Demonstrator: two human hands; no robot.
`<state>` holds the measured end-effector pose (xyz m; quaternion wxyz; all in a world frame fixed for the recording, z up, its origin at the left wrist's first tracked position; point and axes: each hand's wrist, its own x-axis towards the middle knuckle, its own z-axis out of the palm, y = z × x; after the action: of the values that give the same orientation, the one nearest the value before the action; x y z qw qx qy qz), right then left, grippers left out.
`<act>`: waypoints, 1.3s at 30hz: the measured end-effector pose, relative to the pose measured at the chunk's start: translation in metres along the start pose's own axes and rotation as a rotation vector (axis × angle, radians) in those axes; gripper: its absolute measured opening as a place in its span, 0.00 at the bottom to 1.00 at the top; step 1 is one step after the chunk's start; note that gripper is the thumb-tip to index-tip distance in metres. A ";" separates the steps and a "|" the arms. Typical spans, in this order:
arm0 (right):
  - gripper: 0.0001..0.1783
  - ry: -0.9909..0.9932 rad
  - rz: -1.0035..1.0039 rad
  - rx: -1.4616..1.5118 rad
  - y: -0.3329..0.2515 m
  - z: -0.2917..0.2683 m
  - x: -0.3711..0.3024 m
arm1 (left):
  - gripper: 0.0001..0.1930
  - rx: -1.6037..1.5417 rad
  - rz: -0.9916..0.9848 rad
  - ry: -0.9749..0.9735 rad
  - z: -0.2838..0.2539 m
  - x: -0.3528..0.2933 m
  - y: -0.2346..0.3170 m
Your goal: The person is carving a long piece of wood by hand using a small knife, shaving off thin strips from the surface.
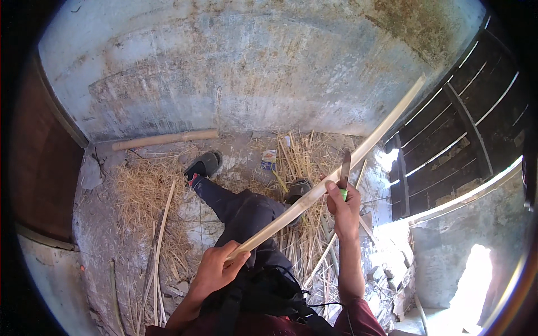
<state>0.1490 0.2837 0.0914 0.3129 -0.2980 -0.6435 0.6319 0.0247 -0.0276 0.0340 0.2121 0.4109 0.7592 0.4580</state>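
Note:
A long, pale bamboo strip (287,214) runs slantwise across my lap, from the lower left up to the far right. Its near end is gripped by my left hand (219,267), fingers closed around it. Farther along, my right hand (343,206) is closed on a knife (345,168) with a green handle, its dark blade pointing up and away beside the strip. The right thumb and fingers also lie close against the strip. My legs in dark trousers (246,210) are under it.
A thick bamboo pole (165,140) lies along the stained wall (224,67). Shavings (148,196) and split strips (159,252) cover the floor on both sides. A small box (269,159) lies among them. A dark slatted wooden door (459,129) stands right, above rubble (392,269).

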 end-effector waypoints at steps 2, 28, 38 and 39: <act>0.15 0.020 -0.021 0.003 0.006 0.001 0.000 | 0.17 0.065 0.003 -0.013 -0.004 0.001 0.001; 0.37 -0.205 -0.304 -0.146 0.010 0.036 -0.043 | 0.18 -0.361 0.036 -0.035 0.002 0.056 0.041; 0.23 -0.311 -0.679 -0.393 0.029 0.035 -0.059 | 0.18 -0.445 0.006 -0.069 -0.003 0.050 0.040; 0.22 -0.313 -0.712 -0.390 0.030 0.037 -0.058 | 0.18 -0.459 0.001 -0.075 -0.003 0.048 0.041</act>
<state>0.1564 0.2158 0.0598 0.3479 -0.0118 -0.8531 0.3886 0.0120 0.0202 0.0736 0.3276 0.3691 0.6266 0.6032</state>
